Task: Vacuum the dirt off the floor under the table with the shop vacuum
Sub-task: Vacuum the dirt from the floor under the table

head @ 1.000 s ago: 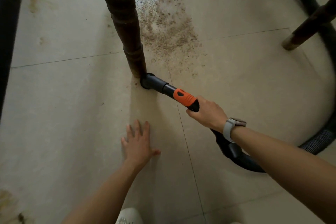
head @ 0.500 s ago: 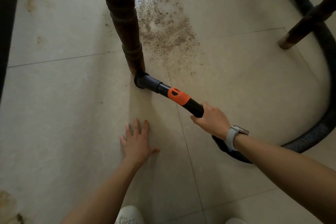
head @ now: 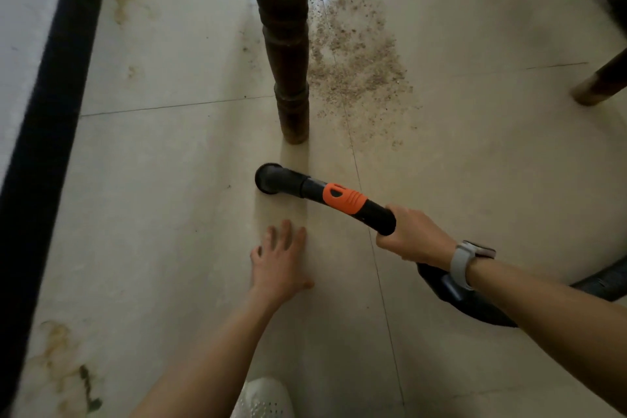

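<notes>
The table leg (head: 286, 54) stands on the floor (head: 163, 180) toward the far middle of it. The dirt (head: 353, 58) lies scattered just to the right of the leg and runs on behind it toward the far edge. The vacuum nozzle (head: 269, 178) sits on the floor before the leg, near it but apart. From the nozzle the wand (head: 342, 198) runs back and to the right into the right hand (head: 412, 237), and the hose (head: 475, 302) curves on behind that wrist to the right edge. The left hand (head: 278, 263) lies flat on the floor before the nozzle. A second leg (head: 602, 81) stands at the far right. A baseboard (head: 47, 119) runs along the left edge. A shoe (head: 261, 399) rests at the near edge.
</notes>
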A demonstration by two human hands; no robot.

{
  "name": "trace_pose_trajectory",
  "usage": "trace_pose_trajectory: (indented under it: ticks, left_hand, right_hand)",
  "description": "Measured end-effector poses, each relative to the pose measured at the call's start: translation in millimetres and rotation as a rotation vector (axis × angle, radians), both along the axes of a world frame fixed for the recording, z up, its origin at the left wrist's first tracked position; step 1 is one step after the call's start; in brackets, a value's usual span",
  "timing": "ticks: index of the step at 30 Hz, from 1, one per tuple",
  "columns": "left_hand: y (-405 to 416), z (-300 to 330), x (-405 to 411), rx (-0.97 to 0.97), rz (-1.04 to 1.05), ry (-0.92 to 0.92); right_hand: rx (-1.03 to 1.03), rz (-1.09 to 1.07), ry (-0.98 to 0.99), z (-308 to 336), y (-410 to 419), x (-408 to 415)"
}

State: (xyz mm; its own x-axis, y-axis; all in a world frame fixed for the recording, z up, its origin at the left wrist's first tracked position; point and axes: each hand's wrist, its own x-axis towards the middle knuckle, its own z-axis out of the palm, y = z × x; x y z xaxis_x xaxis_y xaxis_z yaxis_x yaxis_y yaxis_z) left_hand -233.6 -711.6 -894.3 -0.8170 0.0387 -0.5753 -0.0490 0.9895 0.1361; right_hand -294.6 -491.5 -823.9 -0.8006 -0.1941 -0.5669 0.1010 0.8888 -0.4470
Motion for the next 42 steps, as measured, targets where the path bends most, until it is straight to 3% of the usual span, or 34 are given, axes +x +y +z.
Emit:
trace_pose_trajectory:
  ticks: [4, 10, 15, 19, 22, 26, 29, 33, 38, 42]
  left_hand:
    - [-10.9, -1.3, 7.4, 0.010, -0.022, 0.043]
    - [-29.2, -2.4, 22.3, 0.024, 0.037, 0.061]
    - [-43.4, 2.0, 31.5, -0.022, -0.003, 0.107]
    - [-51.9, 3.0, 37.6, -0.009, 0.030, 0.144]
    - [-55.7, 0.5, 41.9, 0.010, 0.033, 0.049]
    - [-61.5, -0.4, 48.0, -0.017, 0.026, 0.086]
    - [-65.5, 0.2, 52.4, -0.055, 0.027, 0.115]
    - [-73.6, -4.3, 58.0, -0.013, 0.053, 0.078]
    - [-74.5, -2.6, 59.0, -0.014, 0.059, 0.084]
    - [-74.6, -2.0, 58.7, 0.044, 0.083, 0.154]
  right_hand:
    - [0.031, 0.121, 0.030, 1.3, -23.3, -1.3]
    - [-0.032, 0.098, 0.031, 13.1, -67.6, -21.0]
    - [0.021, 0.329, 0.012, 7.7, -76.6, 10.4]
    - [0.073, 0.142, 0.131, 8.9, -71.0, 0.0]
    - [0.059, 0.083, 0.158, 11.8, -84.4, -6.0]
    - [0.015, 0.341, 0.015, 19.5, -113.1, 9.0]
    - [0.050, 0.471, 0.074, 17.8, -127.1, 17.8]
    - [0.067, 0.270, 0.163, 16.6, -133.7, 5.9]
    - [-0.010, 0.306, -0.062, 19.4, -123.1, 10.6]
    - [0.107, 0.260, 0.099, 23.4, -90.1, 10.6]
